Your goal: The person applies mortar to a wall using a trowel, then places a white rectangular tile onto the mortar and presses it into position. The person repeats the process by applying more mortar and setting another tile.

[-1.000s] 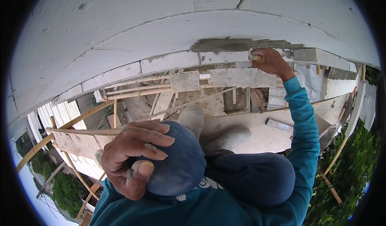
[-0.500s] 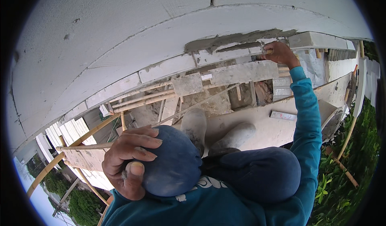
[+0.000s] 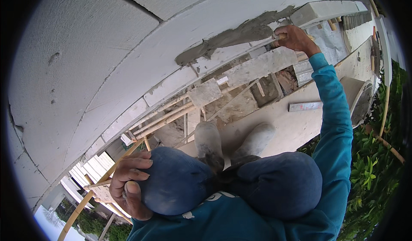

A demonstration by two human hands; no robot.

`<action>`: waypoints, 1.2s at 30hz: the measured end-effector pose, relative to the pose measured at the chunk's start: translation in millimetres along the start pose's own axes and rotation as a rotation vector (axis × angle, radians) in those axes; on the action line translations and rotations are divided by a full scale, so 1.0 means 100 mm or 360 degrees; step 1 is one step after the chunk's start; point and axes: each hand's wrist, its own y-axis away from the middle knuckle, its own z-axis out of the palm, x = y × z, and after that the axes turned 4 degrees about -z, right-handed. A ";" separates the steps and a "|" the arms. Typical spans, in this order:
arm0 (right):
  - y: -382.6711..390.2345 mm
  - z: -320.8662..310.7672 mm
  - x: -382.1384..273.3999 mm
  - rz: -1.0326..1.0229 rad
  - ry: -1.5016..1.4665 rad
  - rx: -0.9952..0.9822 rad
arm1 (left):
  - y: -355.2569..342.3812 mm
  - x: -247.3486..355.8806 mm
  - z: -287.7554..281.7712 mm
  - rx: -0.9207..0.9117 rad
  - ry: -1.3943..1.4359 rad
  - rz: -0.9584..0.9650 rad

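Observation:
My right hand [image 3: 296, 40] is closed around a tool with a light wooden handle [image 3: 282, 36], at the edge of the white block wall. Its blade or head is hidden, so I cannot make out the kind. Beside it, wet grey mortar [image 3: 234, 37] lies in a rough band along the joint of the white blocks [image 3: 171, 82]. A raised white block [image 3: 326, 11] sits just past the hand. My left hand [image 3: 131, 185] rests at my left knee [image 3: 174, 181], fingers loosely bent and apart, holding nothing.
My boots [image 3: 208, 140] stand on a pale plank [image 3: 283, 127] high up. A metal-coloured bar [image 3: 305, 106] lies on it, with a round tub [image 3: 358, 97] at its right. Bamboo poles [image 3: 165, 121] and boards run below the wall; leafy plants [image 3: 369, 172] grow at the right.
My view has turned, tilting the wall more steeply. My right hand sits slightly higher in the picture, still on the handle, and the mortar beside it looks more spread. My left hand stays at the knee.

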 end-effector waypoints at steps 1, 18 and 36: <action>-0.04 -0.02 0.10 -0.0046 0.0153 -0.0005 | -0.01 -0.02 0.00 0.0024 -0.0006 -0.0022; -0.02 0.84 -0.24 0.0082 -0.0019 -0.0197 | -0.05 -0.03 0.09 0.0009 0.0027 0.0022; -0.08 0.79 0.29 0.0552 -0.0053 -0.0093 | 0.07 -0.06 -0.01 0.0111 -0.0017 -0.0045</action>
